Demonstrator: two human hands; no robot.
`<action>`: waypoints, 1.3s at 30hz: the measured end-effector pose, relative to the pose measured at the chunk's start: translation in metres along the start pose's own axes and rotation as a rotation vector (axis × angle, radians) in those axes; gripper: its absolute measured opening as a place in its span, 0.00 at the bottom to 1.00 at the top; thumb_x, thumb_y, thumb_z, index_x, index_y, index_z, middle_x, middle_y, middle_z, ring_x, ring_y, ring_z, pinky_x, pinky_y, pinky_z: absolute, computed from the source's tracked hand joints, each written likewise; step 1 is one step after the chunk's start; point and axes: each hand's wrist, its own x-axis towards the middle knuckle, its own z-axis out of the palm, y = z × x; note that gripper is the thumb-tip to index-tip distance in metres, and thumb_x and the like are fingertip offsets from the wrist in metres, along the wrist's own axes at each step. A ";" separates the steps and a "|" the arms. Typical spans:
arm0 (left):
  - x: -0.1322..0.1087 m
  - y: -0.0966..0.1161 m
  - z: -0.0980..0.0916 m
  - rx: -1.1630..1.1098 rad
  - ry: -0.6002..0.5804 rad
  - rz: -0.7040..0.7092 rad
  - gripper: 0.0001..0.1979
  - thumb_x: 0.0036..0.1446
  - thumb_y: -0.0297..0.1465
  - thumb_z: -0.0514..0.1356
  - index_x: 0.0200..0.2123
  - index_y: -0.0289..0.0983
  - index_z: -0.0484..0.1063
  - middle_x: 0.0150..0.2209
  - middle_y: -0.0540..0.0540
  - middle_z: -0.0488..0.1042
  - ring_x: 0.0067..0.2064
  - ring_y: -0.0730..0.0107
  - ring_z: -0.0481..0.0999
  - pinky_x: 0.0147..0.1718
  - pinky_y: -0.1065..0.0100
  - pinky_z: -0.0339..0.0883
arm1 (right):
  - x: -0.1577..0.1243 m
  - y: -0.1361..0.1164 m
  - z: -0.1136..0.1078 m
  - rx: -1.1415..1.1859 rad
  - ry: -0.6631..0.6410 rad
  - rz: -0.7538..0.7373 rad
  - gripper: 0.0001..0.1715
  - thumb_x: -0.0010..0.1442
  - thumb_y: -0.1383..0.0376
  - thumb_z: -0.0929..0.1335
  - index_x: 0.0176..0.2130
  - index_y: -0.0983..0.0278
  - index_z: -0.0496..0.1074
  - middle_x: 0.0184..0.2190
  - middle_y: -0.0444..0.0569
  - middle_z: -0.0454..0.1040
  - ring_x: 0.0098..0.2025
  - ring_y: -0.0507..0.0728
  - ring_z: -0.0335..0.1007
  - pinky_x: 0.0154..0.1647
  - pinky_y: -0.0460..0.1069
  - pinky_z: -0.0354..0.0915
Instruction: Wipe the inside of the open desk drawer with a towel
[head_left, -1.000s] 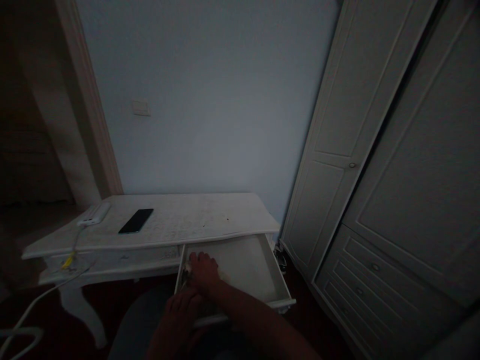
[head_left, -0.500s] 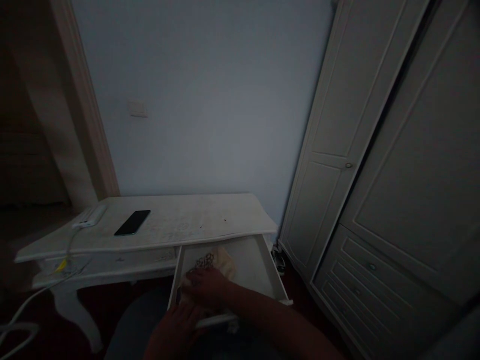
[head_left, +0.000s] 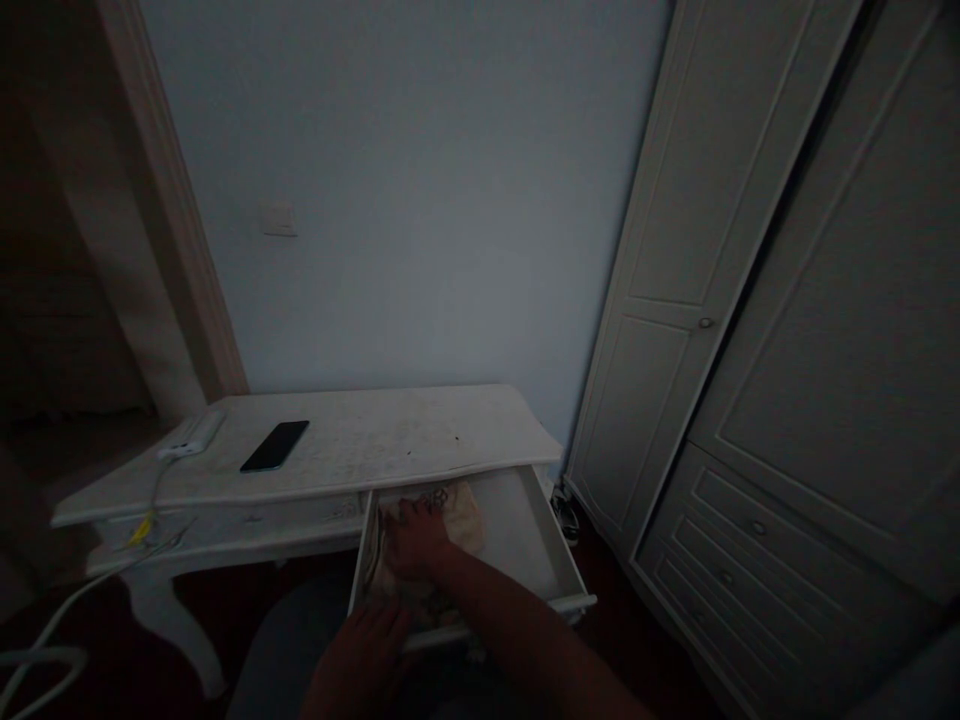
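A white drawer (head_left: 566,565) is pulled out from the white table. In its left part lies a beige cloth (head_left: 465,520) with a dark pattern along one edge. My right hand (head_left: 415,540) rests on this cloth, fingers stretched toward the drawer's back left corner. Nearer to me, my left hand (head_left: 377,632) lies on the front left part of the cloth by the drawer's front edge, its fingers extended. Dim light hides the fingertips and the cloth's folds under both hands.
On the tabletop (head_left: 420,415) lie a black phone (head_left: 275,446) and a white power strip (head_left: 193,436), its cable hanging at the left. A wardrobe (head_left: 660,380) stands to the right, with shoes (head_left: 565,515) on the floor beside it. Behind is a blue wall (head_left: 450,200).
My right hand has moved toward the back of the drawer over the cloth. The patterned part now shows further right, behind the hand. The view has shifted slightly.
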 end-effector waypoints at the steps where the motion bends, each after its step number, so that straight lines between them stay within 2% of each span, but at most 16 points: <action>1: 0.001 0.001 -0.001 0.010 -0.013 -0.002 0.18 0.62 0.32 0.65 0.55 0.46 0.78 0.52 0.46 0.85 0.51 0.54 0.84 0.52 0.58 0.77 | 0.001 0.000 0.000 0.006 -0.015 0.001 0.37 0.70 0.46 0.65 0.69 0.60 0.65 0.69 0.65 0.66 0.63 0.75 0.69 0.57 0.74 0.66; 4: 0.002 0.003 -0.005 0.012 -0.044 0.004 0.17 0.63 0.34 0.65 0.56 0.46 0.78 0.52 0.45 0.85 0.51 0.54 0.84 0.52 0.58 0.77 | -0.002 0.003 -0.005 0.022 -0.054 -0.020 0.42 0.67 0.42 0.68 0.71 0.58 0.64 0.72 0.65 0.60 0.66 0.77 0.65 0.57 0.75 0.67; 6: 0.004 0.004 -0.007 0.010 -0.061 -0.001 0.16 0.63 0.33 0.65 0.55 0.46 0.79 0.53 0.45 0.84 0.52 0.54 0.84 0.53 0.57 0.77 | -0.008 0.006 -0.012 0.009 -0.034 -0.078 0.39 0.67 0.43 0.68 0.69 0.57 0.65 0.71 0.64 0.61 0.67 0.76 0.63 0.57 0.74 0.67; 8: 0.005 0.005 -0.009 0.015 -0.090 -0.005 0.17 0.62 0.31 0.65 0.54 0.46 0.79 0.54 0.45 0.84 0.53 0.54 0.84 0.52 0.57 0.77 | -0.018 0.009 -0.019 -0.028 -0.001 -0.216 0.32 0.69 0.46 0.68 0.65 0.58 0.69 0.67 0.62 0.67 0.64 0.73 0.66 0.57 0.69 0.69; 11: 0.006 0.006 -0.008 0.024 -0.102 -0.006 0.19 0.61 0.31 0.65 0.56 0.44 0.78 0.54 0.44 0.83 0.53 0.53 0.84 0.51 0.56 0.77 | -0.033 0.012 -0.022 -0.096 -0.039 -0.463 0.25 0.69 0.49 0.69 0.59 0.57 0.72 0.59 0.57 0.73 0.59 0.68 0.69 0.55 0.64 0.70; 14: 0.004 0.004 -0.001 0.027 -0.064 -0.005 0.18 0.61 0.32 0.66 0.55 0.44 0.78 0.54 0.44 0.84 0.53 0.52 0.83 0.53 0.55 0.76 | -0.040 0.014 -0.012 -0.140 -0.049 -0.541 0.24 0.69 0.51 0.70 0.59 0.56 0.71 0.61 0.56 0.72 0.63 0.69 0.66 0.56 0.64 0.69; 17: -0.001 0.003 0.008 0.028 -0.026 -0.009 0.17 0.61 0.33 0.66 0.54 0.44 0.78 0.53 0.43 0.84 0.52 0.52 0.84 0.52 0.55 0.76 | -0.035 0.013 0.002 -0.120 -0.004 -0.446 0.28 0.68 0.51 0.71 0.63 0.56 0.68 0.66 0.58 0.68 0.68 0.69 0.62 0.61 0.67 0.66; 22: -0.001 0.005 0.005 0.021 -0.076 -0.035 0.19 0.62 0.31 0.65 0.57 0.46 0.77 0.54 0.43 0.84 0.52 0.52 0.83 0.53 0.54 0.76 | -0.004 0.017 0.004 -0.030 -0.049 -0.094 0.35 0.69 0.48 0.69 0.69 0.56 0.65 0.74 0.58 0.60 0.73 0.69 0.56 0.69 0.70 0.56; 24: 0.001 0.006 -0.001 0.026 -0.105 -0.030 0.21 0.62 0.32 0.65 0.59 0.45 0.77 0.55 0.42 0.83 0.53 0.51 0.84 0.54 0.53 0.77 | 0.008 0.021 0.000 -0.006 -0.056 0.006 0.37 0.69 0.46 0.68 0.71 0.55 0.64 0.73 0.58 0.61 0.73 0.69 0.56 0.69 0.71 0.55; 28: 0.006 0.006 -0.011 -0.008 -0.198 -0.068 0.18 0.65 0.34 0.64 0.58 0.43 0.79 0.56 0.39 0.83 0.55 0.48 0.83 0.55 0.49 0.77 | 0.019 0.030 -0.006 0.006 -0.035 0.091 0.35 0.70 0.47 0.66 0.71 0.50 0.63 0.70 0.53 0.67 0.71 0.68 0.59 0.69 0.69 0.54; 32: 0.008 0.006 -0.018 -0.073 -0.307 -0.123 0.20 0.68 0.32 0.61 0.61 0.42 0.77 0.60 0.38 0.80 0.59 0.49 0.80 0.59 0.52 0.74 | 0.007 0.049 -0.011 -0.005 -0.015 0.177 0.35 0.70 0.47 0.65 0.72 0.49 0.62 0.71 0.52 0.65 0.71 0.67 0.57 0.71 0.67 0.50; 39: 0.012 0.010 -0.022 -0.101 -0.348 -0.164 0.20 0.69 0.35 0.60 0.62 0.42 0.76 0.61 0.39 0.79 0.62 0.47 0.77 0.62 0.48 0.72 | -0.053 0.124 -0.035 -0.076 -0.024 0.418 0.37 0.70 0.49 0.65 0.72 0.55 0.63 0.70 0.62 0.65 0.70 0.75 0.57 0.69 0.72 0.48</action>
